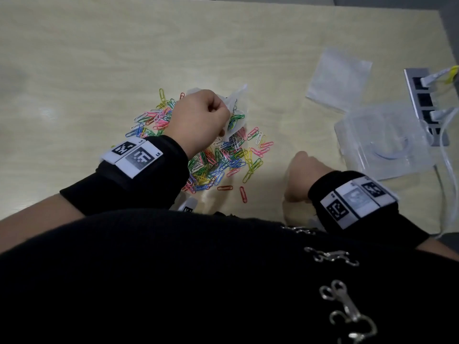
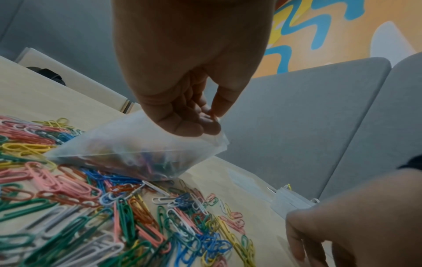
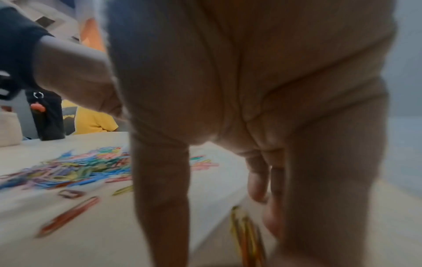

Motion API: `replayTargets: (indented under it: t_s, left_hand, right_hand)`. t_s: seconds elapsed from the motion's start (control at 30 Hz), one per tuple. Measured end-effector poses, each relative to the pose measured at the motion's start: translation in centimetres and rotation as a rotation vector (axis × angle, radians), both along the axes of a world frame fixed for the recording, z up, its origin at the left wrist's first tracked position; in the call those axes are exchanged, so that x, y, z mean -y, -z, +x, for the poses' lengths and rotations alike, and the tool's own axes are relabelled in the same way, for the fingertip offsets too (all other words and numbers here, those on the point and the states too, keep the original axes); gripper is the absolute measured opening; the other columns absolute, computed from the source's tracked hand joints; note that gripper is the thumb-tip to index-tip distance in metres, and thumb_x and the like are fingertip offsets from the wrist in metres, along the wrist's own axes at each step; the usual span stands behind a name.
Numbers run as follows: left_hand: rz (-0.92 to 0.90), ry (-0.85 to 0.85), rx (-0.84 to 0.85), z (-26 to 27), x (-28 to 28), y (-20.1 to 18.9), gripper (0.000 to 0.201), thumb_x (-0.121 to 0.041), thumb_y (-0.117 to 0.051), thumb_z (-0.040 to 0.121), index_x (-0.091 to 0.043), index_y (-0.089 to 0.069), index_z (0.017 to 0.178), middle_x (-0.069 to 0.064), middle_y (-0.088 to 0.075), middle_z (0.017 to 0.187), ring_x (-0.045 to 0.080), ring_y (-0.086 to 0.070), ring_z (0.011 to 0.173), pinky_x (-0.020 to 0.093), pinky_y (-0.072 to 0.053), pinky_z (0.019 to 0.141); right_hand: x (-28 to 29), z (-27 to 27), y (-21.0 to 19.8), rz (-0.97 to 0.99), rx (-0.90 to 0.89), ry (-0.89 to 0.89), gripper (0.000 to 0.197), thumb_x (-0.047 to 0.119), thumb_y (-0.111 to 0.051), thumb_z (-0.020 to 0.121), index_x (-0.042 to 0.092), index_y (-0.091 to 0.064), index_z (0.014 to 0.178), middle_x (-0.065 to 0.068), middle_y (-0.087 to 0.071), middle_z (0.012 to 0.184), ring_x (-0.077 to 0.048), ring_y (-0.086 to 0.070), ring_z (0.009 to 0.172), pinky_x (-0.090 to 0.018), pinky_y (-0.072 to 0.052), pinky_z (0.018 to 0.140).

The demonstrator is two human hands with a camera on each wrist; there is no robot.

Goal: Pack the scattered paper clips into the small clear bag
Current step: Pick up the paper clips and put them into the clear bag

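- My left hand [image 1: 198, 115] sits in the middle of the head view, its fingers [image 2: 182, 124] pinched on the rim of the small clear bag [image 2: 137, 146], which hangs mouth-up with its bottom touching the pile
- The bag already has some clips in it, dim and colourful through the plastic in the left wrist view
- The paper clips [image 1: 218, 157] lie spread on the surface [image 1: 99, 58] just below and right of the bag in the head view; most are not yet packed
- My right hand [image 1: 301, 175] is lower right of the pile, near it but apart; its fingers [image 3: 258, 180] hang down, loosely curled, and I cannot tell for sure whether they hold anything, though blurred yellow clips [image 3: 246, 234] show right by the fingertips
- I judge the right hand the free one for the next pick: the pile lies to its left, and the bag mouth lies up and left beyond the pile
- Two stray red clips [image 1: 233, 191] lie nearest that hand
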State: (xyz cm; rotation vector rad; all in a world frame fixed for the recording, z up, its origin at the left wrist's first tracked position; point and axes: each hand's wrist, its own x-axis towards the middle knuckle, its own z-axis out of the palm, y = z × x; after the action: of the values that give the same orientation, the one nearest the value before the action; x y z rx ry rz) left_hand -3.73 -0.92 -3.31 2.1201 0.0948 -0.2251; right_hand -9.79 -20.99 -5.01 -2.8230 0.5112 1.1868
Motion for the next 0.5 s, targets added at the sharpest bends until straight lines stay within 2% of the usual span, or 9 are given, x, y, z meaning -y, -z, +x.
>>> replayTargets:
  t_s: [0.07, 0.17, 0.3, 0.33, 0.4, 0.47, 0.5]
  left_hand:
    - [0.009, -0.001, 0.000, 0.0, 0.1, -0.1, 0.010, -0.015, -0.054, 0.083, -0.013, -0.062, 0.077, -0.003, -0.066, 0.059, 0.013, -0.067, 0.061, 0.034, -0.056, 0.070]
    - [0.014, 0.000, 0.000, 0.0, 0.2, -0.1, 0.010, -0.014, -0.054, 0.082, -0.010, -0.063, 0.078, -0.003, -0.066, 0.059, 0.016, -0.069, 0.063, 0.034, -0.056, 0.069]
    - [0.013, -0.003, 0.005, 0.1, 0.0, -0.1, 0.011, -0.014, -0.055, 0.082, -0.015, -0.060, 0.072, -0.004, -0.064, 0.058, 0.008, -0.064, 0.053, 0.034, -0.057, 0.068]
    - [0.009, -0.007, 0.006, 0.1, -0.1, -0.1, 0.011, -0.014, -0.055, 0.082, -0.015, -0.060, 0.072, -0.003, -0.065, 0.058, 0.009, -0.066, 0.055, 0.036, -0.058, 0.069]
    - [0.004, -0.013, 0.004, 0.1, -0.2, -0.1, 0.009, -0.014, -0.055, 0.081, -0.012, -0.061, 0.075, -0.001, -0.066, 0.059, 0.014, -0.069, 0.060, 0.039, -0.059, 0.070]
    - [0.000, -0.011, -0.001, 0.2, -0.3, 0.0, 0.009, -0.013, -0.055, 0.080, -0.011, -0.061, 0.075, -0.001, -0.066, 0.059, 0.016, -0.069, 0.060, 0.039, -0.059, 0.068]
    - [0.002, -0.007, 0.000, 0.2, -0.3, 0.1, 0.009, -0.013, -0.055, 0.081, -0.010, -0.061, 0.075, -0.001, -0.065, 0.058, 0.014, -0.069, 0.058, 0.039, -0.059, 0.068]
  right_hand:
    - [-0.9, -0.2, 0.6, 0.076, 0.056, 0.064, 0.045, 0.008, -0.062, 0.081, 0.005, -0.039, 0.119, -0.017, -0.050, 0.121, -0.034, -0.057, 0.106, -0.033, -0.040, 0.070]
    - [-2.3, 0.2, 0.9, 0.190, 0.182, 0.064, 0.032, 0.005, -0.052, 0.086, 0.005, -0.043, 0.117, -0.017, -0.053, 0.118, -0.033, -0.055, 0.100, -0.032, -0.038, 0.071]
    - [-3.9, 1.7, 1.2, 0.365, 0.266, -0.011, 0.033, 0.012, -0.058, 0.084, 0.009, -0.048, 0.115, -0.012, -0.061, 0.111, -0.030, -0.059, 0.103, -0.028, -0.040, 0.074]
    - [-4.2, 2.1, 1.1, 0.400, 0.298, -0.006, 0.037, 0.016, -0.062, 0.083, 0.010, -0.047, 0.116, -0.011, -0.060, 0.113, -0.029, -0.058, 0.103, -0.028, -0.040, 0.075]
    - [-4.6, 2.6, 0.9, 0.438, 0.384, 0.011, 0.058, 0.029, -0.073, 0.078, 0.011, -0.042, 0.124, -0.012, -0.048, 0.123, -0.029, -0.056, 0.105, -0.029, -0.042, 0.082]
    - [-4.9, 2.8, 1.0, 0.427, 0.434, -0.033, 0.081, 0.046, -0.077, 0.071, 0.017, -0.034, 0.133, -0.011, -0.036, 0.128, -0.031, -0.052, 0.112, -0.036, -0.044, 0.094]
    - [-5.2, 2.8, 1.2, 0.400, 0.434, -0.094, 0.084, 0.052, -0.076, 0.070, 0.022, -0.032, 0.136, -0.010, -0.034, 0.128, -0.032, -0.049, 0.114, -0.040, -0.045, 0.096]
